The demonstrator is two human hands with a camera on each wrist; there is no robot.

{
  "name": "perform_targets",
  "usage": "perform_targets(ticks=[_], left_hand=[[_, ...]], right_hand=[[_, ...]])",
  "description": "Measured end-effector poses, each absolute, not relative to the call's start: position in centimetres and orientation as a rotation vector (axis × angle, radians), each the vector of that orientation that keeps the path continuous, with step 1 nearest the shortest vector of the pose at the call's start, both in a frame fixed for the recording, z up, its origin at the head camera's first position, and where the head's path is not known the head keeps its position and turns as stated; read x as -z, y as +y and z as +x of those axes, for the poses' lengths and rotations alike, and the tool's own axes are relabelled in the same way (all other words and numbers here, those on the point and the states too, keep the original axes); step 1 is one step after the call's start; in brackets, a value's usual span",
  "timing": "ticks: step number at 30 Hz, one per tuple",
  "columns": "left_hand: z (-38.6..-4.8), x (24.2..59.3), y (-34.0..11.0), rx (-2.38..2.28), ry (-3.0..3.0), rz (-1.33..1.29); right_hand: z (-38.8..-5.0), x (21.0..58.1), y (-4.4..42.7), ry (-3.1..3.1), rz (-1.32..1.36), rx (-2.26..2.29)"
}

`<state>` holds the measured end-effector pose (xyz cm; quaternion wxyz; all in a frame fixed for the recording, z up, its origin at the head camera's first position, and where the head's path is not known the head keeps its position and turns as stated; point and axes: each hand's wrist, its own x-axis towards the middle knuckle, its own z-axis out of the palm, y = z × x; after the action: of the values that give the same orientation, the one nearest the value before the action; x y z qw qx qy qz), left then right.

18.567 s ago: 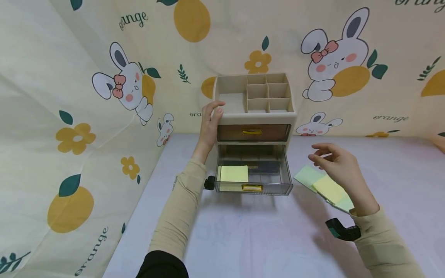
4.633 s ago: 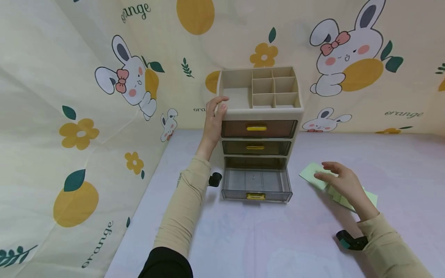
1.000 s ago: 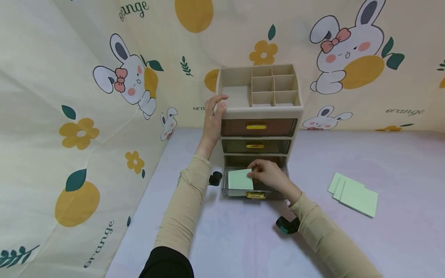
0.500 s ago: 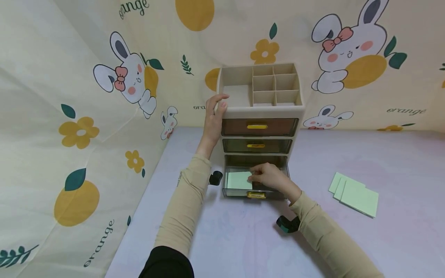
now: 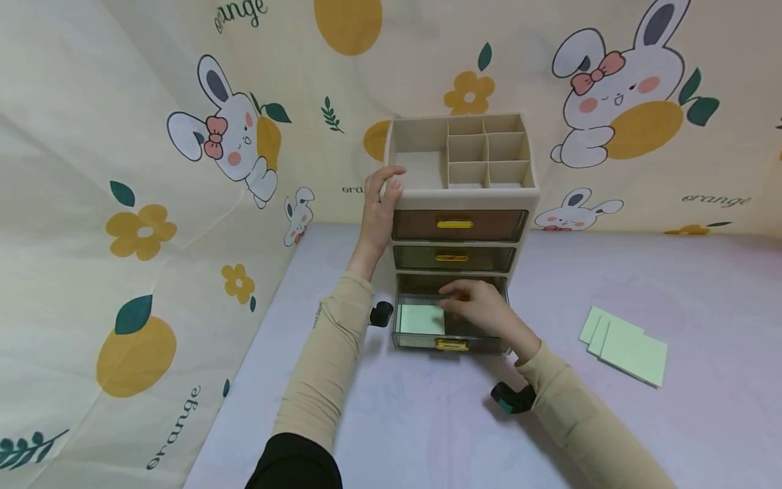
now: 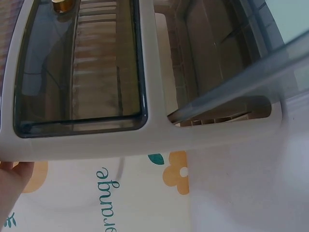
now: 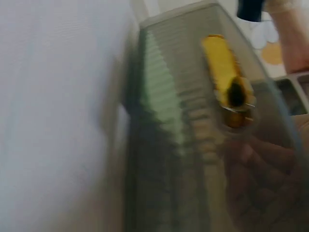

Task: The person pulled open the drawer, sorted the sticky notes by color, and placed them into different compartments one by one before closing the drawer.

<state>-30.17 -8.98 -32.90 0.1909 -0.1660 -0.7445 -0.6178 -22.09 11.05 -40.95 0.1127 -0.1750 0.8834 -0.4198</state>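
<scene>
The head view alone shows the whole white organizer (image 5: 462, 243): on its top, one large compartment on the left and six small ones on the right; below, two closed drawers; and at its foot the clear bottom drawer (image 5: 412, 343), pulled out towards the person. A pale green pad (image 5: 421, 319) lies inside that drawer, in its left part near the front wall. Only the head view shows the three overlapping green pads (image 5: 626, 346) on the worktop (image 5: 611, 435), well to the right of the organizer.

The left wrist view adds the organizer's left edge up close, with the pulled-out drawer's side wall slanting out of its opening and a piece of pale green at the upper corner. The right wrist view is blurred; it gives the drawer's front from near by, with its gold handle (image 7: 224, 72), a pale green patch through the clear plastic and the hand dimly beyond.

The left hand (image 5: 380, 210) grips the organizer's upper left edge, its fingers bent over the rim and the thumb at the front corner. The right hand (image 5: 482, 309) is over the bottom drawer of the organizer, just right of the pad there, thumb and index finger slightly apart with nothing held between them; whether a fingertip touches the pad I cannot tell.
</scene>
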Motion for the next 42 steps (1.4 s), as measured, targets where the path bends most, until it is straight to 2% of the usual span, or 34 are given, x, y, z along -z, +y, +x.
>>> perform_targets(ticks=[7,16,30,42], left_hand=[[-30.3,32.7,-8.9,1.737,-2.088,-0.481],[-29.9,32.8,-9.0,1.74,-2.098,-0.467],[-29.9,32.7,-9.0,1.716,-2.093,-0.482],[-29.8,32.7,-9.1,1.737,-2.102,-0.491]], right_hand=[[-20.9,38.2,14.4,2.692,-0.482,1.403],[-19.3,36.9,22.3,2.829,-0.236,1.259],[-17.1,39.6,33.1,2.796,-0.064,0.933],[-16.5,42.2,37.2,2.669,0.071,0.622]])
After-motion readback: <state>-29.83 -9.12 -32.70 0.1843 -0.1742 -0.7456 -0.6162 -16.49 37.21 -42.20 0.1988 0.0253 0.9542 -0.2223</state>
